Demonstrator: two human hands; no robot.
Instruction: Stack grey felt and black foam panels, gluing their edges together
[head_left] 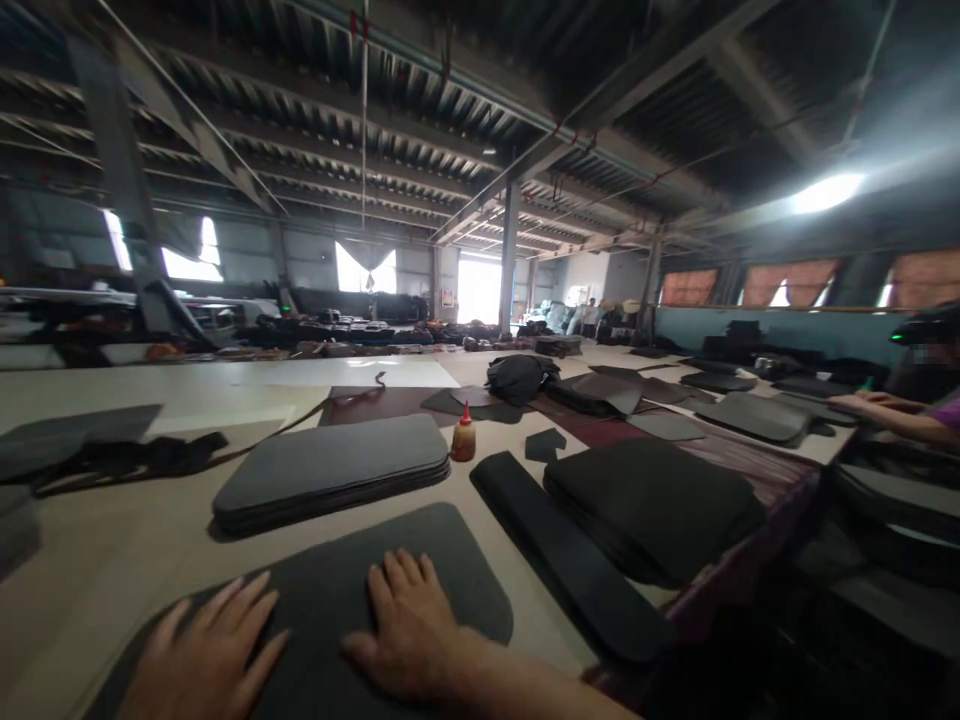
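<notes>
A dark grey sheet with rounded corners (322,580) lies flat on the pale tabletop in front of me. On its left part rests my left hand (202,650), palm down, fingers apart. My right hand (412,625) is laid flat nearer its middle, thumb spread away from the fingers. Neither hand grips anything. Just beyond the sheet is a stack of similar grey panels (337,460). A small bottle with a red pointed cap and brownish contents (464,440) stands upright beside that stack.
Right of the sheet lie a long dark strip (562,550) and a pile of black pieces (652,500). A bundled black cloth (521,376) sits farther back. Dark straps (165,455) lie at left. At the far right, a co-worker's hands (870,402) are over the table.
</notes>
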